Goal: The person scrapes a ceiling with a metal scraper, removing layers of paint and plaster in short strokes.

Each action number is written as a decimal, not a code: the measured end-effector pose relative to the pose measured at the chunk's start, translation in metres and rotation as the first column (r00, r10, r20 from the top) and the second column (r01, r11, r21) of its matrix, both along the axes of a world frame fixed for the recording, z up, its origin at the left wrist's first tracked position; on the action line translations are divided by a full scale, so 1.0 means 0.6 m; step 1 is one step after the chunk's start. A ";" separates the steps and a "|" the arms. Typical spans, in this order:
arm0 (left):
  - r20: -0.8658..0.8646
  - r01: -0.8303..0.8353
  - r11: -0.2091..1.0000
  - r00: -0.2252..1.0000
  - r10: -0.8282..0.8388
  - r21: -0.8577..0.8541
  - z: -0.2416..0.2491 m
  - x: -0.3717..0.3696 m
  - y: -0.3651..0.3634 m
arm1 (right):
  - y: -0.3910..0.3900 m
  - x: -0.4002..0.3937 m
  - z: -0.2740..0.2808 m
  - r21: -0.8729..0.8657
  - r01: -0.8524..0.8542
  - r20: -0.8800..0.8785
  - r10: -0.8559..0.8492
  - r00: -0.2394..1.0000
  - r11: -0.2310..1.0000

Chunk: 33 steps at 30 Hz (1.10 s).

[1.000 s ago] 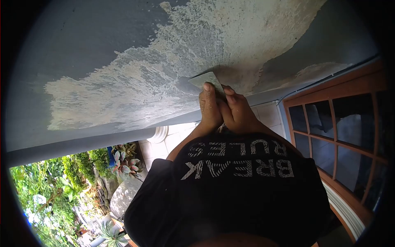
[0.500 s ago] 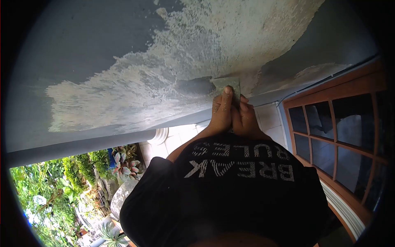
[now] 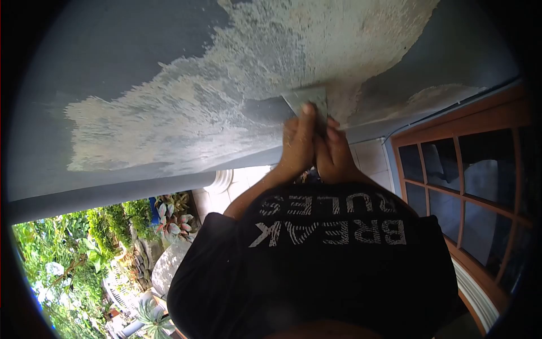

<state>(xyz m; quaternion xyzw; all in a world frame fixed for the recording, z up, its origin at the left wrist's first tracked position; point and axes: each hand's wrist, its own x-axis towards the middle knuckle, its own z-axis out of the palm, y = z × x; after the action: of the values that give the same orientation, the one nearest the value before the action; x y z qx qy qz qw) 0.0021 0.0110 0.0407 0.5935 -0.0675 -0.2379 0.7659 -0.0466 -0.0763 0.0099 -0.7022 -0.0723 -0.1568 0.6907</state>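
Both my hands grip one flat metal scraper (image 3: 309, 100), its blade pressed against a grey-painted overhead surface (image 3: 130, 62). My left hand (image 3: 296, 144) lies on the left of the tool with a finger stretched along the blade. My right hand (image 3: 333, 153) clasps it from the right, touching the left hand. Around the blade the grey paint is scraped away to a wide beige, rough patch (image 3: 271, 51). A small strip of grey paint (image 3: 262, 107) remains just left of the blade. My black shirt with white lettering (image 3: 327, 231) fills the bottom of the view.
A brown wooden door with glass panes (image 3: 468, 181) stands at the right. A white tiled wall and a column top (image 3: 220, 182) lie behind my arms. Green garden plants (image 3: 84, 243) and potted plants (image 3: 172, 217) show at the lower left.
The scraper and both hands have slid right, then a little farther along the surface. The blade's angle has turned, and my left finger now reaches higher on it.
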 end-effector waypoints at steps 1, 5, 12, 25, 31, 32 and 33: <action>-0.002 0.020 0.999 1.000 -0.020 0.036 -0.018 -0.001 0.000 | 0.010 -0.007 -0.016 -0.010 0.063 0.020 -0.063 0.998 0.998; -0.139 -0.005 0.999 0.990 0.012 0.052 -0.012 -0.012 -0.005 | 0.017 -0.015 -0.043 0.009 0.118 -0.053 -0.117 0.992 0.993; -0.100 -0.030 0.999 0.995 0.028 -0.017 -0.026 -0.008 -0.004 | 0.016 -0.005 -0.020 -0.024 0.140 0.021 -0.140 0.990 0.990; -0.017 -0.003 1.000 1.000 0.003 0.025 -0.025 -0.006 -0.001 | 0.017 -0.004 -0.028 0.308 -0.029 -0.136 0.074 0.988 0.951; -0.069 -0.005 1.000 0.998 0.005 -0.008 -0.033 -0.008 -0.005 | 0.018 -0.009 -0.042 0.272 0.012 -0.189 0.042 0.981 0.962; -0.073 -0.006 1.000 0.997 0.006 -0.003 -0.029 -0.009 -0.005 | 0.018 -0.016 -0.044 0.279 -0.005 -0.218 0.069 0.974 0.960; -0.071 -0.006 1.000 0.997 0.006 0.002 -0.027 -0.011 -0.004 | 0.015 -0.018 -0.046 0.287 -0.023 -0.240 0.095 0.966 0.958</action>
<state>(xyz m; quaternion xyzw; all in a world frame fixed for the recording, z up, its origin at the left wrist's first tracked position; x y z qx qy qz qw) -0.0046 0.0087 0.0248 0.5856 -0.0381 -0.2567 0.7679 -0.0575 -0.0673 -0.0176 -0.6084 0.0179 -0.0542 0.7916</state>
